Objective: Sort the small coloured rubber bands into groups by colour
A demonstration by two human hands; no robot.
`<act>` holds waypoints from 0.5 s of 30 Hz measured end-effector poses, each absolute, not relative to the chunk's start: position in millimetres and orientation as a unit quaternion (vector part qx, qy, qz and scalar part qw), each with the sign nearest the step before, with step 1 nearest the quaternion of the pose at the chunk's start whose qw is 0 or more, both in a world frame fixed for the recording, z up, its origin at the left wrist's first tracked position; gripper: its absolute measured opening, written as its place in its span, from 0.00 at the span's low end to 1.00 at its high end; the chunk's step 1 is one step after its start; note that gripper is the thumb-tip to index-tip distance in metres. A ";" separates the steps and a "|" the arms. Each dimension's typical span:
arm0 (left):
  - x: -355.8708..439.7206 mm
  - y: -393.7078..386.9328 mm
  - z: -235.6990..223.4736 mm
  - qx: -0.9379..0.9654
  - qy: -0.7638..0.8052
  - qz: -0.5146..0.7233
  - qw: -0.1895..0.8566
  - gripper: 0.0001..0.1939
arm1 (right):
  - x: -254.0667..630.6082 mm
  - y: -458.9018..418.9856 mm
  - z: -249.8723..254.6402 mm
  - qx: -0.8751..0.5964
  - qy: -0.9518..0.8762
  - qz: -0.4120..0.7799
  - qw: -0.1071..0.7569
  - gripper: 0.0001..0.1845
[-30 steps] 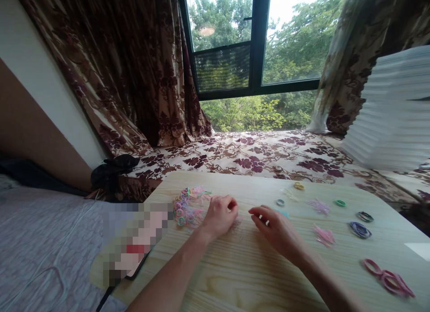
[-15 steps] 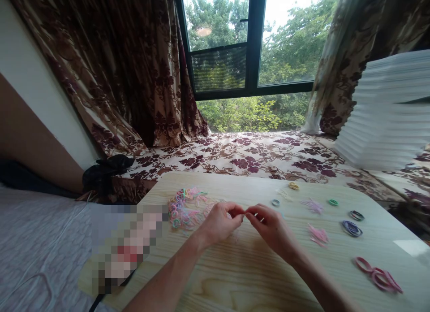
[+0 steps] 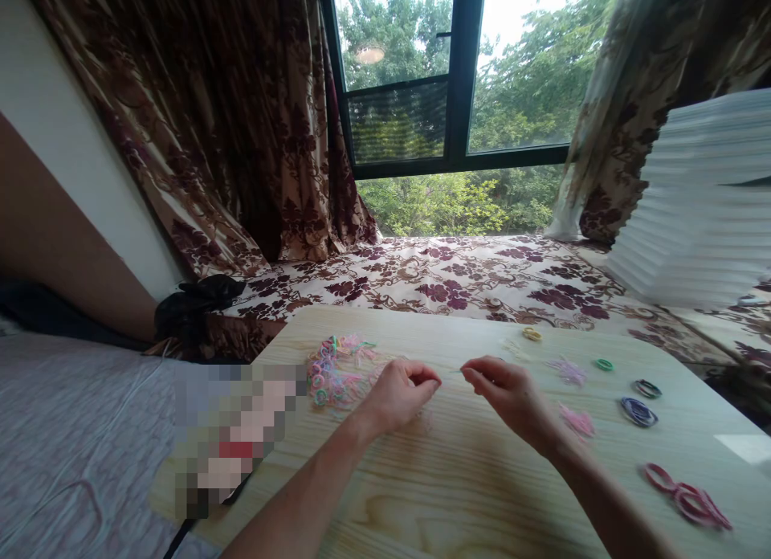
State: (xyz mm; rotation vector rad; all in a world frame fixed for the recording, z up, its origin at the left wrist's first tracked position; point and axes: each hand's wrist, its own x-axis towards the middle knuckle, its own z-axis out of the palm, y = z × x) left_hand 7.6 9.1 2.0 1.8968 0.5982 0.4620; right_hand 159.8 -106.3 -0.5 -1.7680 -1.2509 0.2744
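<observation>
My left hand (image 3: pixel 402 394) is pinched closed above the table, just right of a mixed heap of small coloured elastic bands (image 3: pixel 337 374). Whatever may be between its fingertips is too small to make out. Apart from it by a short gap, my right hand (image 3: pixel 503 390) is also pinched, with a thin greenish elastic band (image 3: pixel 458 371) sticking out of its fingertips. To the right of that hand lie a small pile of pink bands (image 3: pixel 577 422) and a pile of pale purple bands (image 3: pixel 567 371).
Hair ties lie sorted on the wooden table (image 3: pixel 458 495): yellow (image 3: pixel 531 333), green (image 3: pixel 604 365), dark (image 3: pixel 646 389), violet-blue (image 3: pixel 638 412) and pinkish red (image 3: pixel 687 495). A blurred-out object (image 3: pixel 241 438) sits at the left edge. A white pleated thing (image 3: pixel 692 214) stands at the right.
My hands, touching at the fingertips before, are now apart. The right hand has drawn away to the right with the thin band. The view has shifted slightly.
</observation>
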 end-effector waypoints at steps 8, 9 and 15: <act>9.0 9.5 0.4 0.795 0.245 0.200 0.518 0.11 | 205.3 -130.1 10.3 -0.836 -0.481 -0.023 0.264 0.14; 9.0 9.4 0.2 0.795 0.247 0.200 0.517 0.10 | 206.6 -131.6 11.1 -0.844 -0.480 -0.031 0.238 0.14; 9.1 10.6 -1.8 0.794 0.250 0.207 0.514 0.09 | 207.7 -133.9 9.3 -0.863 -0.485 -0.038 0.139 0.14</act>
